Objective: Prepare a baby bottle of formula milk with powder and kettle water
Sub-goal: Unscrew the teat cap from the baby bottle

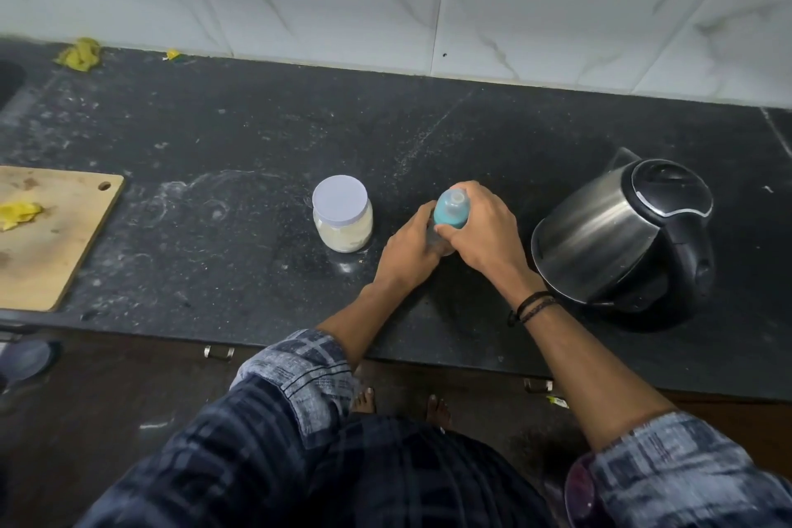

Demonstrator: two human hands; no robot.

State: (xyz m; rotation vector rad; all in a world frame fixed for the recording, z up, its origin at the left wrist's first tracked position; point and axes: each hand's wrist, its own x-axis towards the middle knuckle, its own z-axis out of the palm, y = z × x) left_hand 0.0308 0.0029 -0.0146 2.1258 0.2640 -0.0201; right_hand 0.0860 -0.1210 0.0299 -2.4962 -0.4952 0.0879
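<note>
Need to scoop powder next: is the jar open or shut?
Shut: the white lid sits flat on the jar, covering its mouth; neither hand touches it.

A person in a dark blue-and-grey checked shirt [300,463], sleeves [300,369] rolled back. Black bands [533,307] circle the right wrist. Feet [364,399] are bare.

Both hands [411,244] grip baby bottle [450,210] (between jar [343,214], kettle [621,236]).

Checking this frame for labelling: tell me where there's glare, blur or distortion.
Head view: glare streaks the kettle; the shirt at the bottom is motion-blurred; wide-angle distortion bends the counter edge and wall tiles; the hands on the bottle stay fairly sharp; lighting is soft, with faint shadows.
</note>
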